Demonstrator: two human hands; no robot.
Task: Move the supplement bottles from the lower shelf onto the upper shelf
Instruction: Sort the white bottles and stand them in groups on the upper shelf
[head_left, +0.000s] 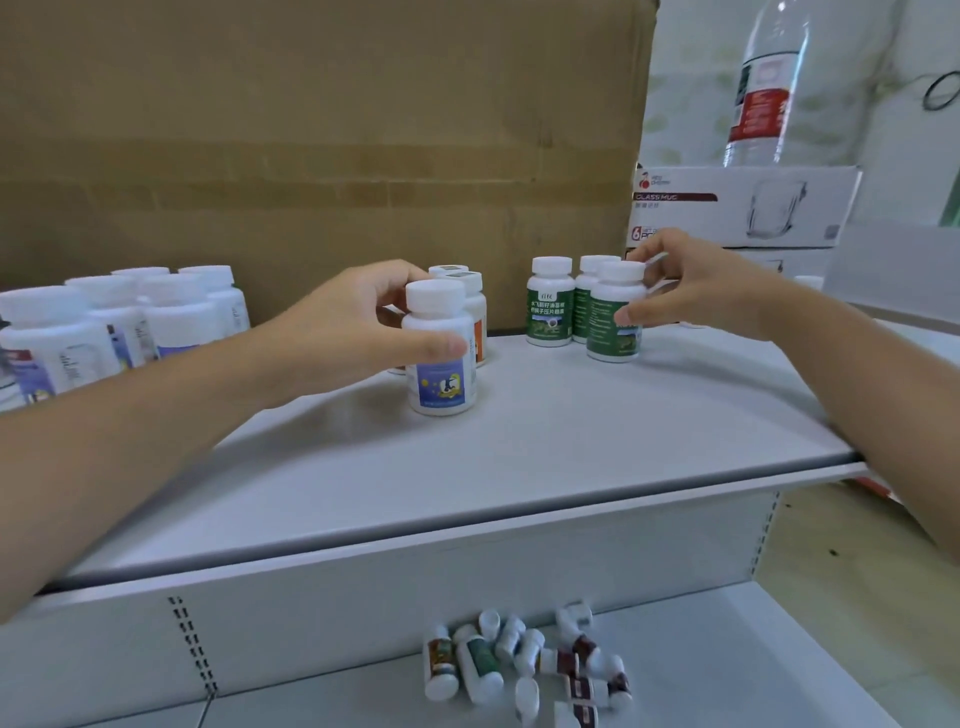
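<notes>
The white upper shelf (519, 467) fills the middle of the view, backed from ten to one o'clock by a tall cardboard box (311, 130). At two o'clock stands a glass mug carton (753, 208) with a water bottle (769, 88) on top.

The left hand (358, 332) grips a blue-label bottle (441, 358) standing upright near the shelf's centre, fingers curled behind it and thumb across its front. The right hand (696, 291) pinches a green-label bottle (615, 322), also upright on the shelf, between thumb and fingers; two more green bottles (550, 301) stand just beside it at eleven o'clock. A cluster of white bottles (130, 322) crowds the nine o'clock end.

From the held bottles toward six o'clock, plain shelf surface runs between the forearms to the dark-lipped front edge. Below it, on the lower shelf (753, 649), a heap of bottles (530, 665) lies tumbled at six o'clock.
</notes>
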